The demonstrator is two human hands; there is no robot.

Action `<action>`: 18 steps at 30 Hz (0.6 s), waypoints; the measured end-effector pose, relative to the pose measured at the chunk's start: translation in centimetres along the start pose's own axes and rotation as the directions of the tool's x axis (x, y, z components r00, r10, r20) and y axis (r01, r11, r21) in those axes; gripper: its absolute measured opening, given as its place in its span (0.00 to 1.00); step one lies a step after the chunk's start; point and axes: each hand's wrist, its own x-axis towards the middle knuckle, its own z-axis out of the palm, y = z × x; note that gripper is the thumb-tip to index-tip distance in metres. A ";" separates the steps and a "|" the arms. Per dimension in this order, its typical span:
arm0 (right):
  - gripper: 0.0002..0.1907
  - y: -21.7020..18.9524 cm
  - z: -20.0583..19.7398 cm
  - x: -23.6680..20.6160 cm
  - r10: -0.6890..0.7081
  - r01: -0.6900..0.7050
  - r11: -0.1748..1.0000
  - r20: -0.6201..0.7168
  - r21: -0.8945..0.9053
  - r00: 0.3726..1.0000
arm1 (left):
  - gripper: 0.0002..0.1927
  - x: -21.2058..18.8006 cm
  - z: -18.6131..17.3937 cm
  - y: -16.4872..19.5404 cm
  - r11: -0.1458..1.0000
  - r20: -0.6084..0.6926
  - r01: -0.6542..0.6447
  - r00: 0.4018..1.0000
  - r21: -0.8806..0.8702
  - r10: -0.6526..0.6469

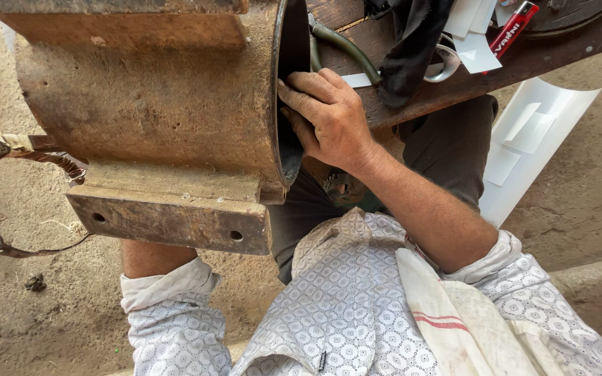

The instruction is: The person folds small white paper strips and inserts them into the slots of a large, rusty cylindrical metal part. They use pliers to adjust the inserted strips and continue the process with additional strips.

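Centrally: a rusty brown metal drum, a heavy cylinder lying on its side, dusty and pitted, with a flat mounting foot below bearing two bolt holes. Its open end has a dark rim. Right hand rests on that rim, fingers bent over the edge into the opening, pinching nothing visible. Left hand hidden behind the drum; grip cannot be told. Beside: wooden plank, green hose, red lighter, white paper sheets.
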 end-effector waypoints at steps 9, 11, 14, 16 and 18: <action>0.18 -0.4 -0.3 0.1 -0.002 0.005 0.998 -0.043 0.069 0.999 | 0.36 0.6 0.6 0.2 1.000 0.014 -0.020 1.000 -0.008 0.020; 0.14 -0.4 -0.2 0.3 0.009 -0.007 0.999 -0.034 0.052 0.999 | 0.36 1.1 0.8 0.5 0.999 0.020 -0.037 0.999 -0.010 0.037; 0.09 -0.6 0.3 0.8 0.056 -0.056 0.995 0.002 0.079 0.998 | 0.37 2.1 1.2 1.0 0.999 0.049 -0.045 0.998 -0.012 0.045; 0.12 -0.9 0.5 0.9 -0.046 0.049 0.996 -0.047 0.078 0.998 | 0.37 2.8 1.5 1.3 0.999 0.072 -0.046 0.996 -0.001 0.046; 0.14 -1.1 0.9 1.0 -0.004 0.006 0.998 -0.031 0.062 1.000 | 0.37 3.4 1.8 1.7 0.998 0.092 -0.056 0.994 0.016 0.054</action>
